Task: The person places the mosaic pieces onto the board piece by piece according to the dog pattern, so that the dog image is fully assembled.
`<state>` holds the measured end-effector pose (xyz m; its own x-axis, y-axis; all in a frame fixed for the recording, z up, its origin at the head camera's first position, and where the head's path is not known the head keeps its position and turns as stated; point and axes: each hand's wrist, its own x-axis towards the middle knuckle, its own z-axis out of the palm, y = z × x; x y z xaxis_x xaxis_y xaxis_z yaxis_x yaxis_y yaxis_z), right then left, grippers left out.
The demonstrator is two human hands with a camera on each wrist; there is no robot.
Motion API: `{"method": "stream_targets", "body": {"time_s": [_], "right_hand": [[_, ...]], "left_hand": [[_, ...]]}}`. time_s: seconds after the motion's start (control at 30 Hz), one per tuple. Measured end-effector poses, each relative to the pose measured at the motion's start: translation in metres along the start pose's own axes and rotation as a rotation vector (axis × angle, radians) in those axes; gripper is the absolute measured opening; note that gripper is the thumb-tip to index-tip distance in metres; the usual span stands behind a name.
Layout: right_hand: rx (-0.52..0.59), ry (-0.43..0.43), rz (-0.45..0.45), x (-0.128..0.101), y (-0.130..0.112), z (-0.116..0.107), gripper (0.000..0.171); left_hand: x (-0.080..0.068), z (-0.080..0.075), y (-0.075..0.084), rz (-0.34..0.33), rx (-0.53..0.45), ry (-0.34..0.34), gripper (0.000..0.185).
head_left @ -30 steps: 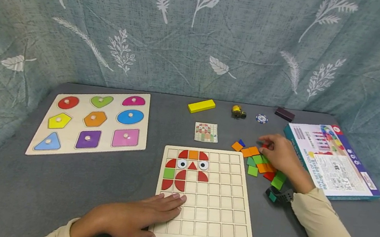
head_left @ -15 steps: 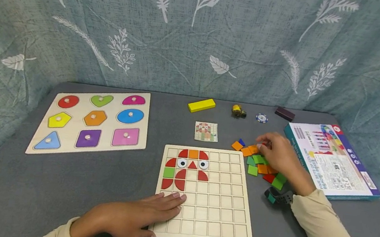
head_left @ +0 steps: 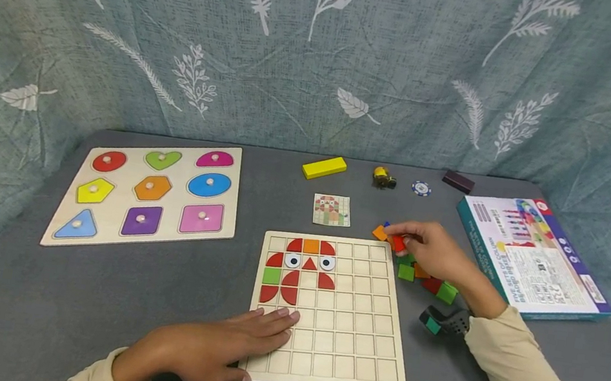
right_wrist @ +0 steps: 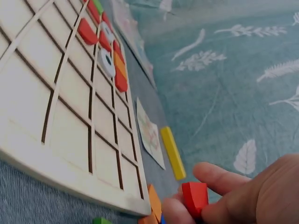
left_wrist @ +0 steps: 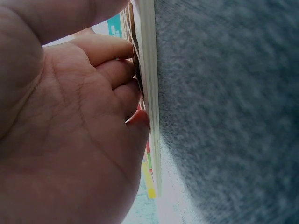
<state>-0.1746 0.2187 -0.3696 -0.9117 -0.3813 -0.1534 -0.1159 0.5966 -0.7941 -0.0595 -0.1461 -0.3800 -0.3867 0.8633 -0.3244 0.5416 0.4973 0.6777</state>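
My left hand (head_left: 227, 349) lies flat with straight fingers on the lower left of the wooden grid board (head_left: 348, 346); its fingertips touch the board in the left wrist view (left_wrist: 93, 93). On the board, red quarter-round tiles (head_left: 288, 295), a green square tile (head_left: 272, 276), an orange tile (head_left: 311, 247) and two eye tiles (head_left: 327, 265) form part of a face. My right hand (head_left: 437, 251) pinches a red tile (right_wrist: 194, 198) between thumb and fingers, above the loose tile pile beside the board's upper right corner. Green tiles (head_left: 406, 272) and an orange tile (head_left: 379, 233) show around that hand.
A small picture card (head_left: 332, 210) lies behind the board. Farther back are a yellow block (head_left: 324, 168), a small toy (head_left: 383, 178), a poker chip (head_left: 421, 188) and a dark block (head_left: 458, 182). A knobbed shape puzzle (head_left: 123, 191) lies left; a box (head_left: 536, 262) lies right.
My right hand has moved left and slightly nearer across the pile, with a red tile now plainly in its fingers. The left hand has stayed in place on the board.
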Motion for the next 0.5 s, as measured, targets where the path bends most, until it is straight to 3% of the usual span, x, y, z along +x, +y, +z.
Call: {"method": "stream_targets", "body": {"time_s": [0.2, 0.5], "right_hand": [[0.070, -0.009, 0.013, 0.002, 0.000, 0.005, 0.037], [0.004, 0.021, -0.156, 0.004, -0.001, 0.018, 0.024]], "left_hand": [[0.000, -0.001, -0.001, 0.011, -0.002, 0.000, 0.074], [0.000, -0.001, -0.001, 0.031, 0.010, 0.004, 0.073]]}}
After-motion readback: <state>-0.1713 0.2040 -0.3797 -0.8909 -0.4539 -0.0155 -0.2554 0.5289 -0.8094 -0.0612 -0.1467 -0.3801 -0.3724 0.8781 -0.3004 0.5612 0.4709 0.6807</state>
